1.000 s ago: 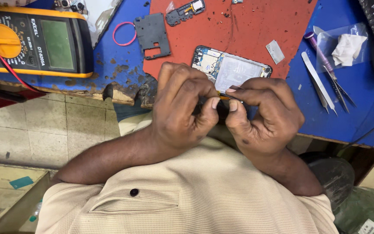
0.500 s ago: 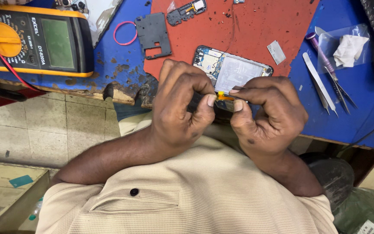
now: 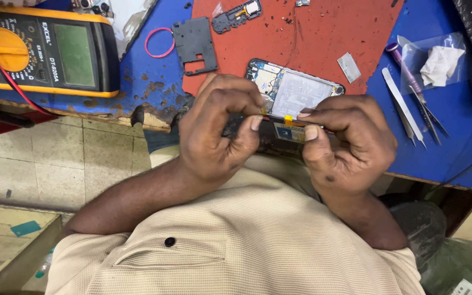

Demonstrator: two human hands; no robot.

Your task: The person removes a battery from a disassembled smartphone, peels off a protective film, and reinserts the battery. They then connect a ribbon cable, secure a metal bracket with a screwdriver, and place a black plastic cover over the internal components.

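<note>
My left hand (image 3: 214, 131) and my right hand (image 3: 348, 142) meet just in front of the bench edge. Both pinch a thin dark flat part (image 3: 279, 131) that carries a small yellow tab (image 3: 288, 118). The left thumb and forefinger grip its left end, and the right thumb and forefinger grip it right beside the tab. Most of the part is hidden by my fingers. Directly behind my hands, an opened phone (image 3: 296, 90) with its circuit board showing lies on the red mat (image 3: 323, 38).
A yellow and black multimeter (image 3: 45, 52) with a red lead sits at the far left. A black plastic cover (image 3: 195, 43), a pink rubber band (image 3: 159, 42) and a small board (image 3: 236, 13) lie behind. Tweezers (image 3: 405, 109) and a plastic bag (image 3: 438, 60) rest on the blue bench (image 3: 449, 147) at right.
My hands have drawn slightly apart. The yellow tab and more of the dark part now show between the fingertips.
</note>
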